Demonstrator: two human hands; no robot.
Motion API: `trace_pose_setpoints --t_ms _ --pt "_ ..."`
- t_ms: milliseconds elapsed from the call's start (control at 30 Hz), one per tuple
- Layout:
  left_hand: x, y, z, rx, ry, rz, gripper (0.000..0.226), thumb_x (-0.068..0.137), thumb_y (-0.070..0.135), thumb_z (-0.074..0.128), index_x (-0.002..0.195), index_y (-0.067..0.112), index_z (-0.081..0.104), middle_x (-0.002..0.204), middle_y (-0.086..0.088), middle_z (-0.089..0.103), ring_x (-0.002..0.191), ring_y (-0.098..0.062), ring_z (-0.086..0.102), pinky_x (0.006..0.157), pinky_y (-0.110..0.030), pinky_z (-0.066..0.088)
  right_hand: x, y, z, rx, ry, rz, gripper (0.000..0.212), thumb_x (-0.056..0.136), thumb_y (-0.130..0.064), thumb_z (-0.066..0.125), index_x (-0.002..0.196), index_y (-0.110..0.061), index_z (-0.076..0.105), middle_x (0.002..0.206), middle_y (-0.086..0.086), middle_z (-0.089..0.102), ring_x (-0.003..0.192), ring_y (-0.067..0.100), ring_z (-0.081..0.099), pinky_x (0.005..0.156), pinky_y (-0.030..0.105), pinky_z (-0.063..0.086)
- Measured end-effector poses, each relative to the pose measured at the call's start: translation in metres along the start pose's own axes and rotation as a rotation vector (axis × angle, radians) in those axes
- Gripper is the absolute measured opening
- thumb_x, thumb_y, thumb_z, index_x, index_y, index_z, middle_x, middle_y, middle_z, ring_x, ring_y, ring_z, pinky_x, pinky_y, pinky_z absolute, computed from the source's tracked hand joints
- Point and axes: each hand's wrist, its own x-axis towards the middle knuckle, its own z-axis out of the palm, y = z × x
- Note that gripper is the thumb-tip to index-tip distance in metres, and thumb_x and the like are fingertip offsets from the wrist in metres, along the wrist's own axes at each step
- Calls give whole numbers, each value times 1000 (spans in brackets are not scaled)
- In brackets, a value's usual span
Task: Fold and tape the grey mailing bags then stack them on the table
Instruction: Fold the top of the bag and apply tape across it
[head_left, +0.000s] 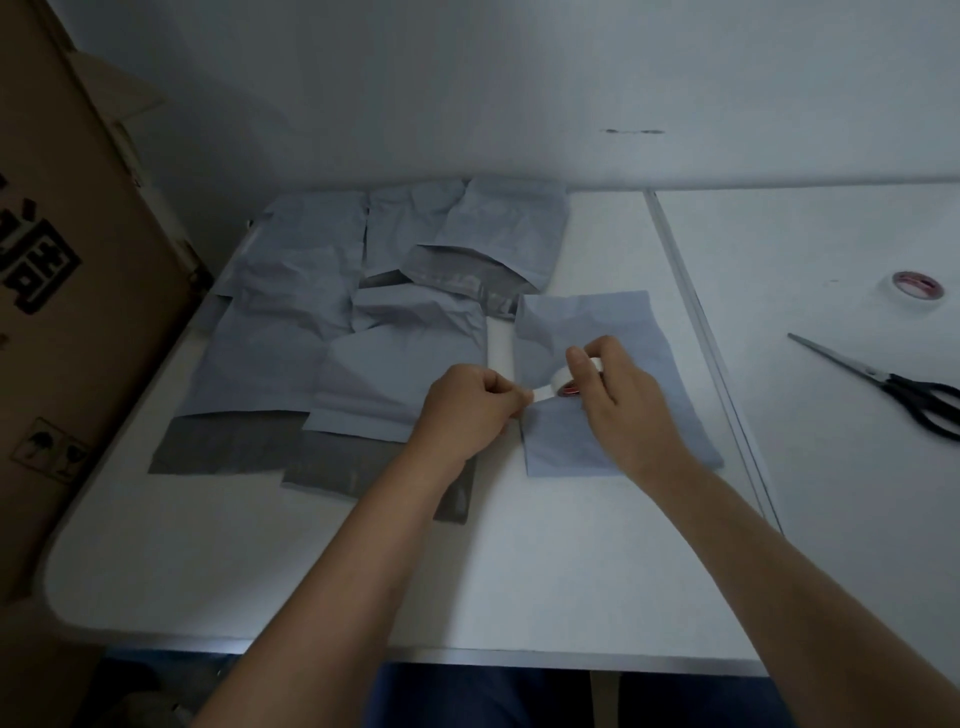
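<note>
The folded grey mailing bag (602, 374) lies flat on the white tabletop (545, 571), just right of the spread of unfolded grey bags (332, 332), several with dark open flaps. Above the folded bag, the right hand (618, 395) grips a tape roll (566, 387) (red core partly visible), and the left hand (467, 410) pinches the free tape end (537, 396). A second tape roll (917, 291) and scissors (883, 384) lie well apart, right. Bag contents cannot be determined.

Counter (519, 571): 2 hands, left (467, 410) pinching tape end, right (618, 395) gripping tape roll (563, 387) over folded grey bag (597, 332); scissors (893, 387).
</note>
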Motion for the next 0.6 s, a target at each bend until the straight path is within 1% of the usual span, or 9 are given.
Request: trace_pose_setpoints --t_ms 33,67,133,200,300,467,533,600 --pt "1 0 -1 31 18 5 24 83 31 71 64 18 66 41 14 51 41 -1 44 49 -18 33 0 2 2 -12 -2 -24 30 98 -44 38 88 -16 45 72 -13 59 77 8 62 64 19 41" --pt "1 0 -1 57 38 13 24 83 31 71 64 17 66 42 13 51 42 -2 44 49 -19 33 1 6 4 -38 -8 -45 31 97 -46 37 87 -17 44 74 -10 60 78 12 62 64 22 40" --pt "2 -1 -1 105 65 28 24 83 31 71 66 15 68 48 11 54 46 -3 46 50 -20 34 3 13 6 -112 -15 -81 34 94 -51 40 88 -17 45 78 -3 63 78 13 61 61 17 38" --pt "2 -4 1 119 71 34 23 83 31 70 68 14 69 53 8 56 49 -5 48 53 -21 35 5 20 9 -138 2 -94 35 92 -52 44 87 -17 46 78 0 64 75 13 61 60 13 38" --pt "3 -6 2 106 68 31 23 83 32 70 70 13 69 55 9 57 52 -5 49 54 -21 37 3 24 11 -125 51 -122 35 90 -50 48 83 -16 47 75 -1 59 70 13 57 60 12 38" --pt "1 -3 -1 90 56 33 23 83 32 70 70 14 69 55 8 58 52 -5 51 55 -21 38 1 22 11 -107 74 -120 34 89 -48 48 82 -15 48 75 -3 57 69 11 58 60 13 39" --pt "0 0 -1 95 46 39 23 83 32 70 70 13 70 57 6 61 52 -5 51 56 -21 39 0 21 10 -84 90 -115 34 88 -47 51 82 -13 50 73 -2 57 66 9 57 59 12 39" --pt "0 1 0 127 44 50 24 83 32 69 73 10 70 65 0 66 55 -8 53 57 -23 43 0 21 10 -75 97 -112 35 86 -47 55 82 -12 50 71 -2 57 64 8 56 57 12 39"
